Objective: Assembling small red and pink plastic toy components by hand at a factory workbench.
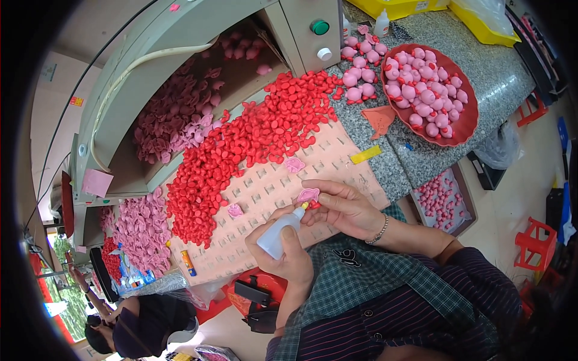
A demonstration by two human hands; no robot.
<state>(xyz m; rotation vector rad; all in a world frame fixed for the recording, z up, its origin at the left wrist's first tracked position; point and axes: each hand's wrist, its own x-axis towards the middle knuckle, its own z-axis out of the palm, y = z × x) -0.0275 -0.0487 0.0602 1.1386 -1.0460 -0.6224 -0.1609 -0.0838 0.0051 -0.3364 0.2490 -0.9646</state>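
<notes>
My left hand [294,260] is closed around a small translucent squeeze bottle [276,239], its yellowish tip tilted up to the right. Pinched in the fingers of my right hand [352,212] is a small pink shell-like part [308,195]. A red bean-shaped piece [313,205] shows just below it, between the same fingers, and the bottle's tip meets or nearly meets this piece. On the slotted pale-pink mat [271,191] beyond my hands lie a pink part [294,165] and another pink part [235,210].
A heap of red pieces [198,180] covers the mat's far side. Pink parts [144,231] pile up at left, before a grey machine [313,54]. A red bowl [472,120] of pink-and-red figures stands at right. A glue stick [189,263] lies left; another person [150,322] works lower left.
</notes>
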